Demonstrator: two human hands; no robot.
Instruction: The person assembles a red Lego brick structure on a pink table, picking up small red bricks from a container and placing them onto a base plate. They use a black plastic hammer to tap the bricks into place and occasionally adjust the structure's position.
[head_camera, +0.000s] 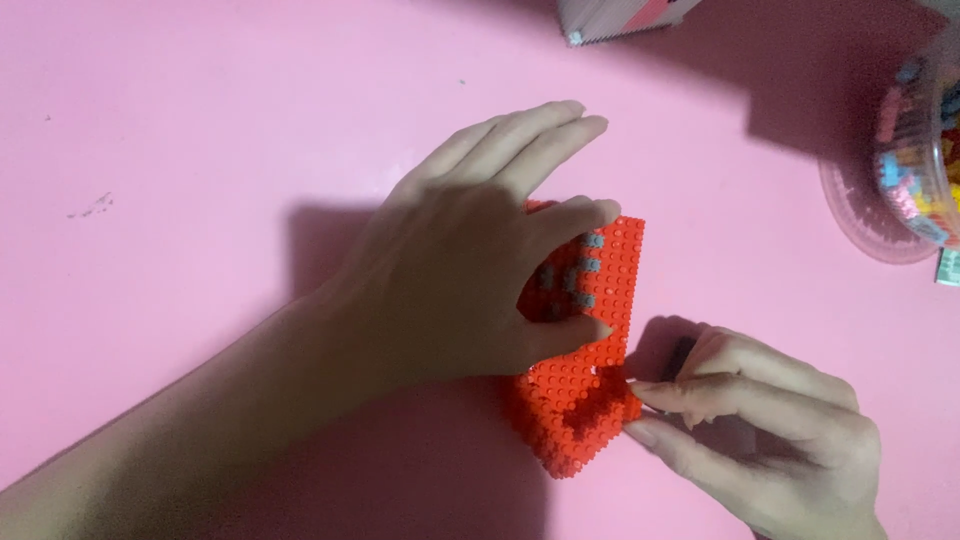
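A red studded brick build (590, 380) lies flat on the pink table (200, 150), with a few small grey bricks (580, 272) stuck on its upper part. My left hand (470, 260) rests over the build, index finger and thumb pinching its upper section and holding it down. My right hand (770, 440) comes in from the lower right, thumb and forefinger pressed against the build's lower right edge. Something small and dark (682, 352) shows just above those fingers; what it is I cannot tell.
A clear round plastic tub (905, 170) with several small coloured bricks stands at the right edge. A grey and red box corner (620, 15) pokes in at the top edge. Dark shadows fall across the top right and under my left arm.
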